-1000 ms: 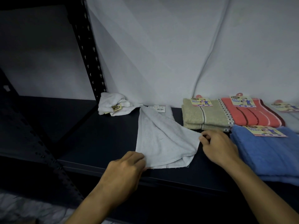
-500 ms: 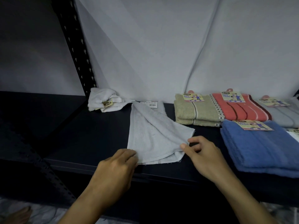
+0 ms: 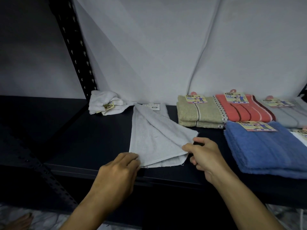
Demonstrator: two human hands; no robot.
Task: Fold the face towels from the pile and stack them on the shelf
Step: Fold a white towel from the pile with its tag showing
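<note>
A pale grey face towel (image 3: 154, 138) lies partly folded on the dark shelf (image 3: 93, 140), with a barcode tag at its far end. My left hand (image 3: 119, 170) grips its near left corner with curled fingers. My right hand (image 3: 204, 156) pinches the near right edge of the upper layer between thumb and forefinger. A crumpled white towel (image 3: 106, 103) with a yellow label sits at the shelf's back left, touching the grey towel's far corner.
Folded labelled towels line the right of the shelf: beige (image 3: 197, 113), coral striped (image 3: 244, 110), grey (image 3: 290, 113) and a blue stack (image 3: 265, 146) in front. A black perforated upright (image 3: 74, 47) stands at the left. The white wall (image 3: 166, 47) is behind.
My right hand has slid along the towel's right edge toward me and to the left, drawing the upper layer's corner in. My left hand has stayed on the near left corner.
</note>
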